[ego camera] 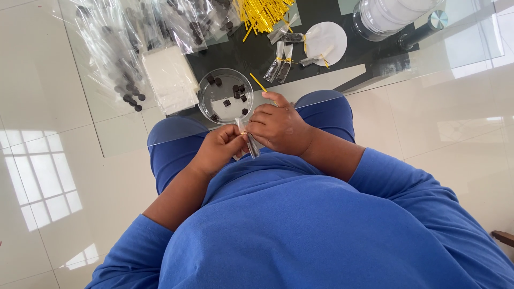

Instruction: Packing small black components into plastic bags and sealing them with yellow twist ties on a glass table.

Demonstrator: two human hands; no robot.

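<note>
Your left hand (pixel 220 147) and right hand (pixel 278 127) both pinch a small clear bag (pixel 251 143) over your lap, just short of the glass surface's (pixel 342 80) edge. A round dish (pixel 225 96) sits just beyond your knuckles; open floor (pixel 59 176) lies left.

Glass dish (pixel 206 101), white lid (pixel 332 40), yellow ties (pixel 262 13)

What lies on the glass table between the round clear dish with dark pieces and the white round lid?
In the head view, two small filled bags tied with yellow ties lie between the dish and the white lid.
</note>
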